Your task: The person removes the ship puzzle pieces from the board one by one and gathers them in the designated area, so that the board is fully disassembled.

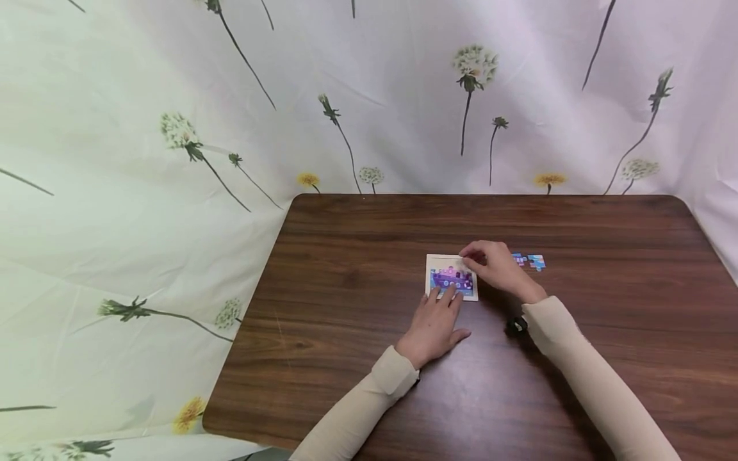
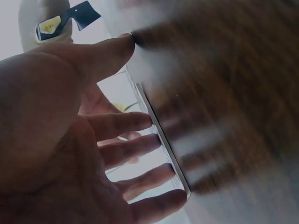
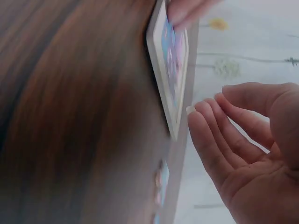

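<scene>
A white-framed jigsaw board [image 1: 428,276] lies flat on the table, with a partly filled purple, pink and blue picture. My left hand [image 1: 434,328] rests its spread, fairly straight fingers on the board's near edge, thumb out to the side. In the left wrist view its fingertips [image 2: 152,141] touch the frame edge [image 2: 166,144]. Over the board's far right corner is my right hand [image 1: 494,267], fingers bent, thumb close to the index finger. From the right wrist, this hand [image 3: 243,135] appears just above the board [image 3: 161,65]; whether a piece sits between its fingertips is hidden.
Loose puzzle pieces [image 1: 536,261] lie on the brown wooden table [image 1: 340,320], right of the board and partly behind my right hand. A white curtain [image 1: 403,96] with dandelion prints hangs along the table's far and left sides.
</scene>
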`<state>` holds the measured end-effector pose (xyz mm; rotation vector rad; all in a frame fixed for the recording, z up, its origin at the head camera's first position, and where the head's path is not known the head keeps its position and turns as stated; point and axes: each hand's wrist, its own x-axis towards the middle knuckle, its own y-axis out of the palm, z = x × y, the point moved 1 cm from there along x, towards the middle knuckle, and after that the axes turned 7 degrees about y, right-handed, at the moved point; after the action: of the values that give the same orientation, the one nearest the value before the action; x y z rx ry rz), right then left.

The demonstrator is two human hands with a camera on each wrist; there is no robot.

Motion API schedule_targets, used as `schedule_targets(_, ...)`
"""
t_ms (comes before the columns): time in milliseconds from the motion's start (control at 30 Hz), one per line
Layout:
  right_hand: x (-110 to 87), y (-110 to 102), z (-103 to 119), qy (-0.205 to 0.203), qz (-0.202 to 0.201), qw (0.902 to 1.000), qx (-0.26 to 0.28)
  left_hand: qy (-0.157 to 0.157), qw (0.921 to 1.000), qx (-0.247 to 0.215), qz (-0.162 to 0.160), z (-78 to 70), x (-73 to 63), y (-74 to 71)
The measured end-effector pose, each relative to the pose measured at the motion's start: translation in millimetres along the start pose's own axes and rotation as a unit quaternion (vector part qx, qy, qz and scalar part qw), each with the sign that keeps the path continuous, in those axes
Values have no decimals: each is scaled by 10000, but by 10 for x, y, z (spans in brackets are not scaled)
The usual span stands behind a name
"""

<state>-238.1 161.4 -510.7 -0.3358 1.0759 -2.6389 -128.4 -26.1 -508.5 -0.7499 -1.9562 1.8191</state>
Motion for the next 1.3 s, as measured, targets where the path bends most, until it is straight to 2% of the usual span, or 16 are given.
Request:
schedule_targets(133,63,96,15,29,264,9996,117,137,9999,-103,-20,8,22,13)
schedule_targets(267,89,149,36,-24,527,9984,208,264,9996,-15,-72,15,41,26)
schedule_targets(533,117,217,64,-272,716,9971,11,354,9988,-35,-342,47,26,6)
schedule_targets(700,112,227,53,-178,941,9954,-54,333,9991,-87,-234,50,25,-10)
schedule_targets(967,79,272,62,-120,1007,9948,1,204,9997,-99,14,31,18,-4)
schedule_targets(1300,101,305,109,-170,997,9948,143,188,9998,-30,-80,25,16,-54)
